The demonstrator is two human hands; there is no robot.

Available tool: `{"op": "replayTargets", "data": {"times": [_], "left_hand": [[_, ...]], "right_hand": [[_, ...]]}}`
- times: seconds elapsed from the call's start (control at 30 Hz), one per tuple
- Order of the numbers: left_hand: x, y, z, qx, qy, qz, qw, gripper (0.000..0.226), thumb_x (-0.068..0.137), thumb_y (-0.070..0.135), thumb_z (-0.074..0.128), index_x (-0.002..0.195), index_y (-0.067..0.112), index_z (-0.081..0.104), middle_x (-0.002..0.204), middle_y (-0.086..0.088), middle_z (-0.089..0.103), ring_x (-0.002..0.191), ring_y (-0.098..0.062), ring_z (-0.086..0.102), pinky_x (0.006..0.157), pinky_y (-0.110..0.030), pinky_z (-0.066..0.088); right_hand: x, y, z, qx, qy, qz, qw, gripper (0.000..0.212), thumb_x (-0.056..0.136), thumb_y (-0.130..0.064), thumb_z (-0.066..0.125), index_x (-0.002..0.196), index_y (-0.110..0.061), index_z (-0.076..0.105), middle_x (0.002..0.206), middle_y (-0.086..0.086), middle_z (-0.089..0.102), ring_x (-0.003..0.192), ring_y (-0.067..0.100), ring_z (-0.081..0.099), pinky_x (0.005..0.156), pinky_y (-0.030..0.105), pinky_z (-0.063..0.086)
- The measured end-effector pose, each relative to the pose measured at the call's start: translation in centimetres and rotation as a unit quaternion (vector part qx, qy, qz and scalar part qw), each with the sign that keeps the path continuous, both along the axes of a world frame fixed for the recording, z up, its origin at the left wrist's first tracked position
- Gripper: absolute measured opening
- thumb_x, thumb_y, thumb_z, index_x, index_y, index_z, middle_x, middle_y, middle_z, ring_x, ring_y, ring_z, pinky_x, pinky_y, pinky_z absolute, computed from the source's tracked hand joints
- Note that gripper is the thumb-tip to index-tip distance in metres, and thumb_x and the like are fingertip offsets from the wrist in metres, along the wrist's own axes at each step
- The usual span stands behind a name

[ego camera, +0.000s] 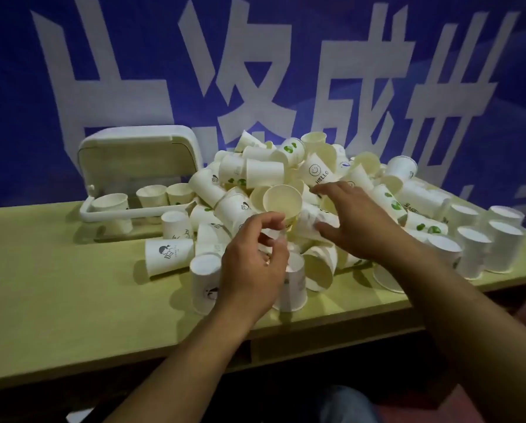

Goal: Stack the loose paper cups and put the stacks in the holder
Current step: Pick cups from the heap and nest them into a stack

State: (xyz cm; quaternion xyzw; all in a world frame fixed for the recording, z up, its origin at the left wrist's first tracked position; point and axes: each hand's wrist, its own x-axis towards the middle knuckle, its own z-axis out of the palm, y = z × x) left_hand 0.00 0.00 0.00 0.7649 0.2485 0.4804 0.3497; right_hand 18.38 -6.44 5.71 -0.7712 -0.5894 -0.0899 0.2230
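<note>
Pinched at its lower wall between the curled thumb and fingers of the left hand (252,264), a cream-lined white paper cup (283,199) is held tilted, its open mouth turned toward the camera. That is the only grip seen; the right hand (351,222) is spread with fingers extended, just right of the held cup, resting on the cups below it.

Behind everything, a blue banner with large white characters (255,71) is hung. Under the grip, a pale yellow-green desk (57,300) is seen. Beyond and to the right of the grip, a large heap of loose white paper cups (316,172) is piled, some printed with green leaves, a cartoon figure or a smiley. Left of and beyond the grip, a white plastic holder with raised lid (139,157) is placed, with three cups standing in it. Far right of the grip, upside-down white cups (496,239) are stood together. Just below the grip, an upside-down white cup (203,279) is stood.
</note>
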Motion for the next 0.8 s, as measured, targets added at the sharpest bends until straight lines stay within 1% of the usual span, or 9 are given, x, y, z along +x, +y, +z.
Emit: {"op": "replayTargets", "data": {"times": [0.07,0.13,0.27,0.37,0.43,0.53,0.63,0.7,0.8], "left_hand": [[0.9,0.1,-0.4,0.006,-0.014,0.011,1.0,0.027,0.097,0.018,0.062,0.115,0.037,0.059,0.111,0.02,0.065,0.095,-0.002,0.06,0.072,-0.011,0.049],[1.6,0.4,-1.2,0.009,-0.029,0.017,0.999,0.024,0.095,0.022,0.061,0.116,0.034,0.06,0.113,0.016,0.066,0.099,-0.004,0.061,0.075,-0.011,0.049],[3.0,0.9,-1.3,0.025,-0.014,0.017,0.999,0.027,0.089,0.03,0.058,0.114,0.04,0.056,0.111,0.023,0.062,0.102,-0.003,0.058,0.08,-0.019,0.051],[3.3,1.0,-1.7,0.02,-0.007,0.029,0.999,0.029,0.088,0.031,0.057,0.115,0.041,0.054,0.112,0.027,0.059,0.104,0.0,0.055,0.08,-0.014,0.047],[3.4,1.4,-2.0,0.007,-0.022,0.048,0.999,0.029,0.09,0.029,0.059,0.117,0.036,0.057,0.114,0.021,0.061,0.103,-0.001,0.056,0.078,-0.012,0.046],[3.5,2.0,-2.1,-0.05,-0.033,0.07,0.996,0.029,0.095,0.02,0.064,0.12,0.032,0.058,0.116,0.008,0.063,0.099,-0.007,0.059,0.078,-0.017,0.049],[3.4,2.7,-1.7,-0.111,-0.044,0.079,0.99,0.031,0.095,0.018,0.063,0.122,0.033,0.057,0.11,0.002,0.061,0.096,-0.014,0.061,0.079,-0.025,0.051],[3.3,3.0,-1.3,-0.113,-0.054,0.079,0.989,0.032,0.095,0.018,0.064,0.122,0.033,0.057,0.109,0.001,0.06,0.096,-0.016,0.06,0.076,-0.021,0.049],[3.2,3.2,-0.9,-0.105,-0.059,0.078,0.99,0.036,0.094,0.018,0.065,0.121,0.037,0.053,0.111,0.003,0.057,0.098,-0.02,0.059,0.078,-0.024,0.051]], "right_hand": [[0.3,1.0,-0.3,-0.023,-0.011,-0.006,1.0,0.069,0.086,-0.04,0.071,0.146,-0.033,0.036,0.149,-0.004,0.043,0.133,0.025,0.04,0.107,0.046,0.038],[0.5,1.9,-1.0,-0.066,-0.022,-0.024,0.997,0.076,0.085,-0.046,0.07,0.147,-0.037,0.029,0.151,-0.005,0.041,0.137,0.025,0.036,0.109,0.05,0.029],[1.6,3.2,-1.7,-0.106,-0.048,-0.05,0.992,0.088,0.081,-0.054,0.07,0.15,-0.038,0.018,0.145,-0.003,0.049,0.136,0.029,0.034,0.106,0.051,0.025],[2.0,3.7,-2.0,-0.093,-0.025,-0.043,0.994,0.096,0.078,-0.065,0.069,0.152,-0.039,0.013,0.15,-0.003,0.044,0.138,0.03,0.031,0.109,0.053,0.023],[1.7,4.4,-1.6,-0.058,-0.007,-0.016,0.998,0.097,0.078,-0.065,0.068,0.153,-0.038,0.012,0.155,-0.003,0.037,0.141,0.028,0.027,0.111,0.054,0.022],[0.7,6.1,-0.9,-0.051,-0.013,0.029,0.998,0.098,0.077,-0.062,0.071,0.153,-0.039,0.014,0.158,-0.005,0.032,0.143,0.025,0.026,0.111,0.052,0.023],[0.3,7.6,-0.6,-0.065,-0.026,0.062,0.996,0.094,0.077,-0.057,0.075,0.152,-0.038,0.022,0.157,-0.007,0.033,0.14,0.023,0.032,0.108,0.049,0.027],[0.5,8.1,-0.3,-0.06,-0.025,0.063,0.996,0.09,0.076,-0.056,0.076,0.15,-0.038,0.027,0.154,-0.008,0.036,0.138,0.022,0.036,0.108,0.049,0.028],[0.9,8.1,0.4,-0.06,0.003,0.056,0.997,0.09,0.074,-0.06,0.076,0.149,-0.037,0.031,0.153,-0.007,0.038,0.137,0.021,0.038,0.111,0.05,0.028]]}}
